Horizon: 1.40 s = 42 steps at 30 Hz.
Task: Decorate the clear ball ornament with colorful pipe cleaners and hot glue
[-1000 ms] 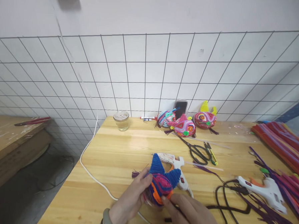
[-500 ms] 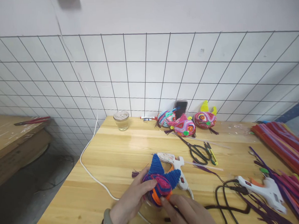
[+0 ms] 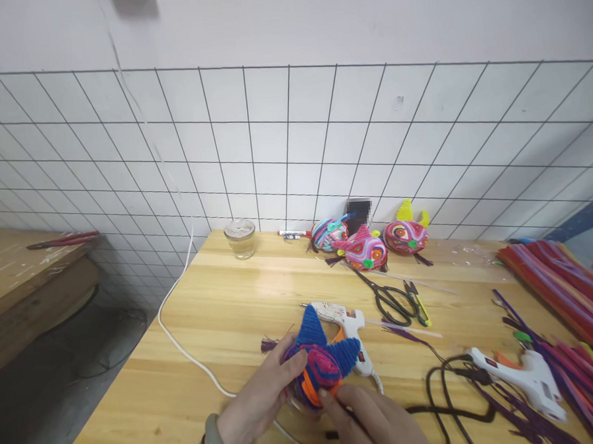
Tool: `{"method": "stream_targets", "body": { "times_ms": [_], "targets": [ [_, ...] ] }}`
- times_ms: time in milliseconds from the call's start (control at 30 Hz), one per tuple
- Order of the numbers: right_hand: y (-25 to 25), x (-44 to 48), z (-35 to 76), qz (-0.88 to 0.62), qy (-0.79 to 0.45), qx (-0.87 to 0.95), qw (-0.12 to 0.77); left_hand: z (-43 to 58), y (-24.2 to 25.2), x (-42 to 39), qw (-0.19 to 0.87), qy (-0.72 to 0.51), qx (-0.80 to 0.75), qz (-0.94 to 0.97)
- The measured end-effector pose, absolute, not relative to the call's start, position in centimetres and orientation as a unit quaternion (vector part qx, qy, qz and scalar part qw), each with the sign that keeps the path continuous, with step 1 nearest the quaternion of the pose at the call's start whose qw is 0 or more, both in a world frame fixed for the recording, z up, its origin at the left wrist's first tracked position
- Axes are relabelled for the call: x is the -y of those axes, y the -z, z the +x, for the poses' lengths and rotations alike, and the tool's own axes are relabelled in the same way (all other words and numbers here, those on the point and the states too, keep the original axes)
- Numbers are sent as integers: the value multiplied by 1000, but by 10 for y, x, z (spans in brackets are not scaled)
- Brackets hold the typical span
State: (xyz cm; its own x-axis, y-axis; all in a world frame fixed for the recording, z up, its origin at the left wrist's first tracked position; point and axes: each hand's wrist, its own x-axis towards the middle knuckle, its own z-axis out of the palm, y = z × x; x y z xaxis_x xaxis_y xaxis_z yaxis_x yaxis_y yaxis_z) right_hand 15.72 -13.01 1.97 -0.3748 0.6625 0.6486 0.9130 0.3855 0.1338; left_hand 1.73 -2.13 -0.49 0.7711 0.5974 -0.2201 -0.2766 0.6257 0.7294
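Note:
Between my hands is a round stuffed animal ornament (image 3: 323, 368), wound in blue, pink and purple fuzzy strips, with two pointed blue ears. My left hand (image 3: 270, 382) is wrapped round its left side, thumb on the front. At its lower front lies an orange strip (image 3: 312, 388). My right hand (image 3: 371, 420) presses its fingertips against that strip; the palm side is hidden. A purple tassel (image 3: 270, 344) sticks out behind my left fingers. Just behind the ornament rests a white glue gun (image 3: 349, 325) with an orange trigger.
Three similar ornaments (image 3: 362, 250) stand near the tiled wall, by black scissors (image 3: 393, 303) and yellow snips (image 3: 420, 305). A glass cup (image 3: 240, 239) is at the back left. On the right lie a second glue gun (image 3: 523, 376), black cables (image 3: 447, 399) and bundled fuzzy strips (image 3: 559, 294).
My left thumb has shifted slightly left on the ornament, showing more of its pink front. My right fingers stay at the orange strip.

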Motion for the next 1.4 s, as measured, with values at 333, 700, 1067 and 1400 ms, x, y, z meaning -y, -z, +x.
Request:
{"method": "stream_targets", "body": {
  "times_ms": [333, 700, 1067, 1400],
  "targets": [
    [-22, 127, 156, -498, 253, 783, 273, 17, 4, 22, 869, -257, -232, 354],
    [-19, 126, 156, -500, 234, 798, 241, 18, 8, 23, 845, -281, -232, 393],
    [-23, 126, 157, -502, 224, 795, 258, 18, 5, 23, 819, -284, -249, 431],
    [-22, 132, 160, -526, 241, 762, 290, 18, 12, 21, 816, -290, -260, 427]
  ]
}}
